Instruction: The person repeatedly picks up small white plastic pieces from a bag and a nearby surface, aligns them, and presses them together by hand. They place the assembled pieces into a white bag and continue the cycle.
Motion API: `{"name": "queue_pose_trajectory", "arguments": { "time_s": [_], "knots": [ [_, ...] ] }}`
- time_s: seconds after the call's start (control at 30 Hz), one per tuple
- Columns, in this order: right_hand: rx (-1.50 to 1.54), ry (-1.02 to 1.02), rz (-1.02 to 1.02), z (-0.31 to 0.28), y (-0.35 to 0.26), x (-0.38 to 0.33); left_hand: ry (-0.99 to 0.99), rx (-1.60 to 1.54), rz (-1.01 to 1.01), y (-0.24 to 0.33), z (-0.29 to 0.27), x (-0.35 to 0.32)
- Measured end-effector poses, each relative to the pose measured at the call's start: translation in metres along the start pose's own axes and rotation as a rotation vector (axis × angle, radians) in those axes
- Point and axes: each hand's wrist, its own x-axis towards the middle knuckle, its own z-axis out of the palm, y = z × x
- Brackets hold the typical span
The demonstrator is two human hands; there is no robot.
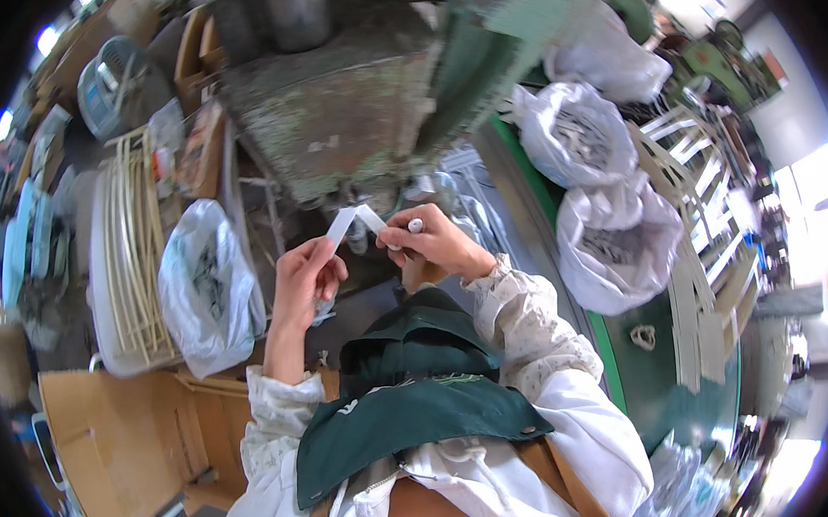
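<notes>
In front of my chest a white strip [343,225] is bent into a peak between my hands. My left hand [306,276] pinches its left end between thumb and fingertips. The other end runs down into the closed fingers of my right hand [441,239]. A small white round-ended piece [416,226] sticks out at the right hand's knuckles; whether it belongs to the strip I cannot tell. The right palm is hidden.
A worn green machine [332,128] stands ahead. White sacks of metal parts [593,142] sit on the green-edged bench [614,363] at right. At left are a bag of dark parts [208,285], a bin of long cream strips [118,360] and a cardboard box [110,430].
</notes>
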Motion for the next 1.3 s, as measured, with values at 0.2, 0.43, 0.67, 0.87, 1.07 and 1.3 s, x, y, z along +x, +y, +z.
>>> {"name": "queue_pose_trajectory", "arguments": {
  "time_s": [0.2, 0.43, 0.67, 0.87, 1.07, 1.3],
  "knots": [
    [-0.1, 0.631, -0.279, -0.177, 0.021, -0.024, 0.034, -0.08, -0.114, -0.043, -0.026, -0.025],
    [0.331, 0.239, -0.213, -0.095, 0.023, 0.018, 0.132, -0.006, -0.147, -0.068, -0.053, -0.038],
    [0.23, -0.052, -0.111, 0.041, 0.005, 0.047, 0.771, 0.417, 0.359, -0.079, -0.159, 0.007],
    [0.248, -0.021, -0.023, 0.05, 0.0, 0.049, 1.109, 1.16, -0.158, -0.184, -0.388, 0.058],
    [0.239, 0.022, -0.028, 0.047, 0.003, 0.048, 0.798, 1.373, -0.14, -0.212, -0.409, 0.08],
    [0.278, -0.053, 0.083, 0.046, -0.004, 0.048, 0.323, 1.411, -0.229, -0.164, -0.407, 0.015]
  ]
}}
